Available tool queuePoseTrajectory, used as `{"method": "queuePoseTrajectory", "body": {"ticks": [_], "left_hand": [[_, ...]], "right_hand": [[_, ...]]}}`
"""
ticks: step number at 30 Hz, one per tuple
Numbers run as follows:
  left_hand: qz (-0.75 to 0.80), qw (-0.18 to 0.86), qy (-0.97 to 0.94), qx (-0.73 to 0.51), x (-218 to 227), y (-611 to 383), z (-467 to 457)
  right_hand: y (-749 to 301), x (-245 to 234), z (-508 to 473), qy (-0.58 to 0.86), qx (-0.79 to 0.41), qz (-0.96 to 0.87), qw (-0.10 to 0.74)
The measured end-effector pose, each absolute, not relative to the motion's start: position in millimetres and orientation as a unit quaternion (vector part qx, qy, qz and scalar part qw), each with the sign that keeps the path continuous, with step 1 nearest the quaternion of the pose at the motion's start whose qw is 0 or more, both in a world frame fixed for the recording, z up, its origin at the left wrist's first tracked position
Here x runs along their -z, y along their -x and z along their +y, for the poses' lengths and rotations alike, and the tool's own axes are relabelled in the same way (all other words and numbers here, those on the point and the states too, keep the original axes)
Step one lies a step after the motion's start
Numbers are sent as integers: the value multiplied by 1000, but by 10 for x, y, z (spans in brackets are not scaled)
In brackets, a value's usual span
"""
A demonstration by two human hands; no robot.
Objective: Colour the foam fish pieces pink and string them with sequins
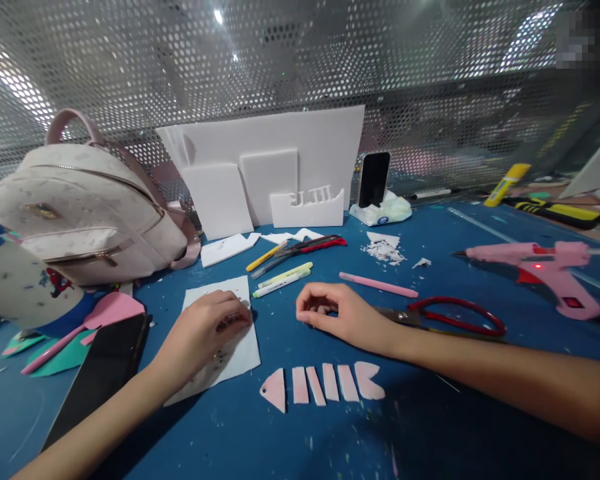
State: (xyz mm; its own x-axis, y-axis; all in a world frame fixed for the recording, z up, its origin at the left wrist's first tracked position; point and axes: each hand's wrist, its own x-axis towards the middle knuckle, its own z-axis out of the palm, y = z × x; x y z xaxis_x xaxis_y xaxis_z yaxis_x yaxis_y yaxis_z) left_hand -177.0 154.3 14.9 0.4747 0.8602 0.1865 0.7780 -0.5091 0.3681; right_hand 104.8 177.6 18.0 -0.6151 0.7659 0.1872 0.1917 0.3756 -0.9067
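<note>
My left hand rests over a white paper sheet strewn with tiny dark and shiny bits. Its fingers are bent down and closed; whatever lies between their tips is hidden. Over the blue table, my right hand is loosely curled, thumb against forefinger, with nothing visible in it. Between and below the hands lie pale pink foam pieces in a fishbone row: a pointed head with a small hole, several narrow strips and a notched tail. Scissors with red handles lie partly behind my right wrist.
A pink glue gun with a red light lies at right. Markers, a pink pen and a cutter lie ahead. White foam boards and a phone stand behind. A backpack and another phone are left.
</note>
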Motion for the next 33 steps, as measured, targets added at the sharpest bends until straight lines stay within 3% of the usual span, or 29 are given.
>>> {"method": "queuePoseTrajectory", "body": {"ticks": [9,19,33], "left_hand": [[462,94,-861,-192,-273,1612,1457],[487,316,-712,-395,-193,1364,1069],[505,341,-675,-416,-115,1390,1045]], "right_hand": [[-1054,-164,1754,307,-460,-776,303],[-1094,-192,1711,239,-389,-838,299],[-1091,-193,1706,178,-352,-895,209]]}}
